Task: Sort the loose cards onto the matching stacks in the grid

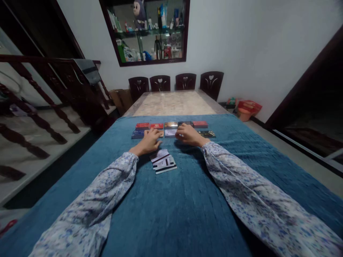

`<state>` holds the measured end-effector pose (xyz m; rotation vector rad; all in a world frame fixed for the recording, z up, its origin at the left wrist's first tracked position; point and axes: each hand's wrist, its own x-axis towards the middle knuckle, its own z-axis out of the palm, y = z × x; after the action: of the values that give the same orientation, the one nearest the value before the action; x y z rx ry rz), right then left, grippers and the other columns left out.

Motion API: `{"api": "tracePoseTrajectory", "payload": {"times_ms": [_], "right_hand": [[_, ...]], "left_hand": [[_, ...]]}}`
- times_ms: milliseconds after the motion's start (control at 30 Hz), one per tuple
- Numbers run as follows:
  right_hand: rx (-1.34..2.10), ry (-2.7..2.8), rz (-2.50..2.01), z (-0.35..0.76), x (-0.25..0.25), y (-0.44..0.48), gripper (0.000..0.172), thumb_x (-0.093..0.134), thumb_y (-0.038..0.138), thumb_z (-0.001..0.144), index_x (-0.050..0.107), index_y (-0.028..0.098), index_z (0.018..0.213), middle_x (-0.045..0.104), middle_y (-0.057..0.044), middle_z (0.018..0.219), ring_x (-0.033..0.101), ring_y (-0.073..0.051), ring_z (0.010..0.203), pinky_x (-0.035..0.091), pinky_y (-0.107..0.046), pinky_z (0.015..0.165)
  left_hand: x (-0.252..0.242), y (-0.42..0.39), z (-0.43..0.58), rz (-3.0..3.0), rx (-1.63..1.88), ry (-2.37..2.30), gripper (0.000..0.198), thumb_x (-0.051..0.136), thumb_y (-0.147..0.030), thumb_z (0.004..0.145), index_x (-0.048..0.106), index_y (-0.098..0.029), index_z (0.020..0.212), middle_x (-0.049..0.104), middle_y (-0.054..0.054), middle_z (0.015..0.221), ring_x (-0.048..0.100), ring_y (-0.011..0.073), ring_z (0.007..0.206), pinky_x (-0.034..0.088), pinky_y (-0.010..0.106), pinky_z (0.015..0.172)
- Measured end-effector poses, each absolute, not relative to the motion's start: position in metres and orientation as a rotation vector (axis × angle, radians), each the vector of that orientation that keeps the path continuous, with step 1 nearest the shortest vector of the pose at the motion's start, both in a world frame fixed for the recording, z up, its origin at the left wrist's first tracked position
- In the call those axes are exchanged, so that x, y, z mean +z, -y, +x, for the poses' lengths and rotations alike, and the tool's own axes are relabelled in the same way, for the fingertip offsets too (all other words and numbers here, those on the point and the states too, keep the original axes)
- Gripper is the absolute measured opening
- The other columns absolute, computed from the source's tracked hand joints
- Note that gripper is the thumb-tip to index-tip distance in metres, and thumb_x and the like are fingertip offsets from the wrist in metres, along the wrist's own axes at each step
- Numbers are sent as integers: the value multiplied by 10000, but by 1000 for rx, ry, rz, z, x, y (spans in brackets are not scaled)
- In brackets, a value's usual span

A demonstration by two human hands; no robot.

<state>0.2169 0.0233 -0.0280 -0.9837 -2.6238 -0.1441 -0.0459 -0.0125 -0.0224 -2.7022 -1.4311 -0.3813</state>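
Two rows of plastic cards lie across the blue cloth. The back row has red cards [142, 125], a brown-gold card [170, 125] and a dark card [185, 123]. In the front row are a blue card [137, 134], a pale card [170, 133] and a black patterned card [208, 134]. My left hand [149, 141] rests over the front row's left part, fingers bent loosely and thumb apart. My right hand [189, 135] covers part of that row right of the pale card, fingers spread and curved downward. Nearer me is a fanned pile of white, black-striped cards [164, 162].
The blue cloth [171, 214] covers the near part of the table, with wrinkles at right. Bare marble tabletop [174, 102] lies beyond it. Several dark chairs [185, 82] stand at the far end. A wooden railing [48, 103] is at left, and a red bag [249, 106] sits right.
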Motion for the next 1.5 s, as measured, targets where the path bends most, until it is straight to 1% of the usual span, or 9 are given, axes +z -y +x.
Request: {"api": "tracePoseTrajectory", "payload": {"times_ms": [100,167,267,367,700,833,1000,1167,1500], "right_hand": [[-141,2602,-951,215,-35,-18,201,573,238,983,765,179,991,707,-114,982,517,-250,978,329,-331,764],[-132,2603,-931,214,-38,-15,180,592,235,974,765,189,987,708,-107,988,520,-247,983,329,-324,760],[-104,2603,-894,212,-42,-11,157,616,233,963,766,201,994,708,-100,1008,523,-247,990,350,-328,778],[-62,2595,-843,208,-44,-6,152,626,237,959,766,200,1004,711,-97,996,521,-248,975,376,-345,802],[39,2591,-646,196,-52,10,182,658,263,946,755,184,1077,727,-107,1044,532,-249,989,421,-394,888],[74,2623,-600,192,-54,16,227,674,298,937,749,187,1120,727,-110,1111,537,-261,1036,442,-416,915],[76,2667,-634,185,-59,22,296,691,286,921,735,203,1201,724,-108,1223,527,-275,1078,455,-450,941],[111,2709,-649,180,-61,22,358,706,293,914,719,220,1265,708,-115,1296,520,-280,1106,462,-443,936],[121,2728,-685,177,-69,20,287,698,276,916,754,213,1191,733,-106,1249,524,-274,1072,446,-429,922]], "left_hand": [[-28,25,-54,-2688,-411,1408,385,559,-266,940,629,-213,1315,608,142,1330,500,321,1210,371,517,1001],[-33,33,-59,-2675,-428,1403,356,560,-266,944,650,-191,1279,622,153,1309,506,326,1196,373,521,986],[-39,46,-67,-2662,-459,1419,339,561,-267,945,671,-171,1251,646,157,1260,522,325,1165,371,534,989],[-46,56,-75,-2652,-509,1423,329,564,-282,947,683,-190,1240,655,146,1242,524,317,1157,371,532,994],[-53,82,-81,-2664,-640,1438,293,567,-293,954,713,-197,1189,670,131,1181,544,307,1120,379,522,985],[-48,91,-77,-2707,-617,1438,263,581,-320,959,725,-206,1147,691,113,1137,544,293,1100,362,511,987],[-44,98,-75,-2752,-507,1438,255,590,-372,968,730,-200,1095,702,102,1105,541,280,1075,341,509,983],[-44,100,-76,-2773,-468,1429,272,606,-394,955,731,-193,1088,704,108,1098,541,277,1061,346,485,955],[-39,102,-75,-2808,-439,1467,303,656,-425,914,737,-196,1096,694,108,1111,557,286,1071,357,480,964]]}}
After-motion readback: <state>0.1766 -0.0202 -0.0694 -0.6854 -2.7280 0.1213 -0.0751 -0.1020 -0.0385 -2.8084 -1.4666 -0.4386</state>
